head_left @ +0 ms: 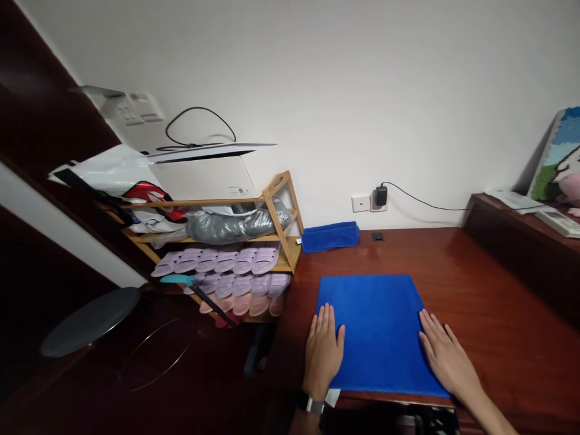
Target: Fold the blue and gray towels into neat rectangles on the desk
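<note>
Seen from the head, two bare hands press a square blue cloth (pixel 378 335) onto a glossy reddish-brown desk (pixel 493 302). The cloth lies flat and spread out between the two sets of fingers, its far edge a little beyond the fingertips, its near edge closer to the person than the fingers, along the front of the desk.

The left hand (pixel 324 349) rests palm down on the cloth's left edge, fingers straight, released and side by side, pointing away from the person; the thumb sits on the blue fabric. A watch (pixel 313 403) circles the wrist behind these fingers, and a white tag (pixel 332 397) pokes out beside it from under the cloth.

The right hand (pixel 446 355) lies palm down along the cloth's right edge, fingers extended, loose and slightly parted, angled away and to the left.

Well beyond the left fingertips, a folded blue cloth (pixel 330 237) lies by the wall. Farther out, between the two hands' directions, a black adapter (pixel 381 194) is plugged into the wall. Left of the left fingers stands a wooden rack (pixel 285 254) with rows of lilac and pink slippers (pixel 229 260). Beyond the right fingers, a picture (pixel 564 160) leans on a raised ledge (pixel 507 208).
</note>
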### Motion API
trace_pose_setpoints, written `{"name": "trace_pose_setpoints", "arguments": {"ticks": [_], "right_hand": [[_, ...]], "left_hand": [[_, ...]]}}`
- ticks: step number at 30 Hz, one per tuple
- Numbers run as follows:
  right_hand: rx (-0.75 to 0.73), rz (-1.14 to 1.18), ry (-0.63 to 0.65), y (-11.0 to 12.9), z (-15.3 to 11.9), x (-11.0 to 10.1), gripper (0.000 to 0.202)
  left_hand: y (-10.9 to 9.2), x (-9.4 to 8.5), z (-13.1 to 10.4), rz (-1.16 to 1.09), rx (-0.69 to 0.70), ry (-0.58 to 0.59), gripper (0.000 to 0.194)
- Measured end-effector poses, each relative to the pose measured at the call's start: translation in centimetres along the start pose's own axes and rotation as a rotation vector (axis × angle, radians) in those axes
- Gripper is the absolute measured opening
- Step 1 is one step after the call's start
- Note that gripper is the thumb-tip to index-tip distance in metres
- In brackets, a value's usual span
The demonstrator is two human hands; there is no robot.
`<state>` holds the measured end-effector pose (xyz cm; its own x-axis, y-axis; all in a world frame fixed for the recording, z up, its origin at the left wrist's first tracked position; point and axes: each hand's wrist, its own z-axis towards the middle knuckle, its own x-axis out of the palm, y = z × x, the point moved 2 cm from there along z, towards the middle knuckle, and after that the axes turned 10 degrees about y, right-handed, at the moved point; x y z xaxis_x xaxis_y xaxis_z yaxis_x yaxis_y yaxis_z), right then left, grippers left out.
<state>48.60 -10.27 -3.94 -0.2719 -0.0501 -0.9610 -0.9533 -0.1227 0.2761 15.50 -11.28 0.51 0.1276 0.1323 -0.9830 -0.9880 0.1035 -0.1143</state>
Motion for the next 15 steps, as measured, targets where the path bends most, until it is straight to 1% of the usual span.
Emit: {"name": "trace_pose_setpoints", "arguments": {"ticks": [2,5,8,10,12,15], "right_hand": [[0.005,-0.006,0.012,-0.2,0.0,0.2,0.075],[0.035,-0.016,0.039,-0.1,0.6,-0.3,0.077],[0.059,-0.032,0.056,0.6,2.3,-1.7,0.076],[0.071,-0.047,0.101,1.3,3.9,-2.5,0.075],[0.089,-0.064,0.143,1.7,5.1,-2.8,0.074],[0.097,-0.092,0.143,2.0,5.9,-2.5,0.073]], "left_hand": [[0.3,0.1,-0.2,0.006,-0.007,-0.004,0.063],[-0.2,0.2,-0.2,-0.008,-0.011,-0.009,0.063],[-0.6,0.3,-0.2,-0.021,-0.017,-0.012,0.063],[-0.6,0.2,-0.1,-0.022,-0.02,-0.011,0.063],[-0.4,0.3,-0.2,-0.017,-0.019,-0.015,0.063],[0.1,0.4,-0.3,-0.002,-0.007,-0.021,0.062]]}}
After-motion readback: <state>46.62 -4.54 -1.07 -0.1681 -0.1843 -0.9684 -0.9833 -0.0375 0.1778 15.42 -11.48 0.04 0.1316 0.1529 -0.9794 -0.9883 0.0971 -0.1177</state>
